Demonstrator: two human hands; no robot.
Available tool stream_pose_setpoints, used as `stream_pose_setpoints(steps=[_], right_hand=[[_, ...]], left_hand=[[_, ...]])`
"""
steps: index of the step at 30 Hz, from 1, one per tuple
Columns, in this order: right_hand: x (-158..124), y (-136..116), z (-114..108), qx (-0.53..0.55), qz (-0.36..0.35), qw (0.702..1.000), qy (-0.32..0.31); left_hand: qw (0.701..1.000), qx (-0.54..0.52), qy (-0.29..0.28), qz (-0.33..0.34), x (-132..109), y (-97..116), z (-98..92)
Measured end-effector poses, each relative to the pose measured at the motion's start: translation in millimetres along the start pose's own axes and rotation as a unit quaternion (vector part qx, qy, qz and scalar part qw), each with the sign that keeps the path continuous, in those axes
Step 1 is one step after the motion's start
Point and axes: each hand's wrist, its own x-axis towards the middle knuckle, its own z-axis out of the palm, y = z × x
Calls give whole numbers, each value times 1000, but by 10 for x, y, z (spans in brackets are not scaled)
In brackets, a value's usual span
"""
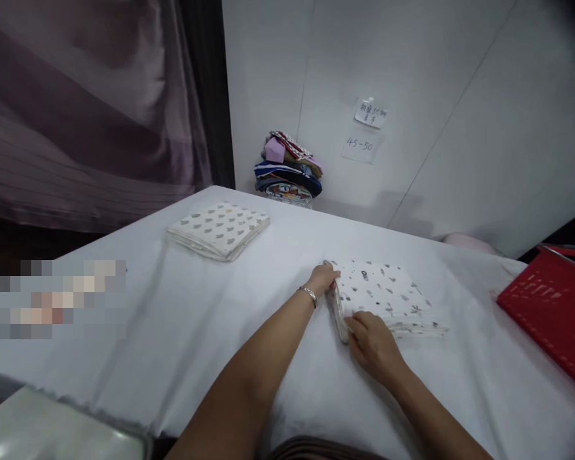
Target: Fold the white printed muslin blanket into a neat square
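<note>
A white cloth with small scattered prints [383, 287] lies folded in layers on the white-covered table [220, 306]. At its far left corner, my left hand [324, 279] is closed on the edge, a bracelet round the wrist. My right hand [371, 338] pinches the near left corner of that cloth. The folded side runs between the two hands. Farther left lies a second folded white cloth with grey leaf-like prints [220, 229], touched by neither hand.
A red perforated basket or box [551, 306] stands at the right edge. Behind the table rises a pile of folded fabrics [289, 167] by the wall, near two paper notes [359, 145]. A pinkish curtain [86, 108] hangs at left. A blurred patch [62, 300] covers the table's left part.
</note>
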Motion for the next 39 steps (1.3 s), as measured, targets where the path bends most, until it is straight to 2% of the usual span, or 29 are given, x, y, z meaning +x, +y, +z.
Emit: stream_pose_setpoints(steps=[6,14,21,30,35,39], right_hand=[[37,-18,12,8,4,1000,-17],[63,-56,34,-2,19,999,-48],[95,-48,6,-11,32,996,-78],[80,-71,24,-57,30,995,-72],[55,-76,81,-83,38,994,-64],[50,-69,87,-83,41,993,-70]], left_hand=[[999,-37,23,-10,-19,-115,73],[994,-17,110,-15,105,-105,85],[991,-20,129,-5,295,-125,50],[988,-28,150,2,281,-116,54],[990,22,142,18,237,-55,-17],[972,162,171,26,114,28,-123]])
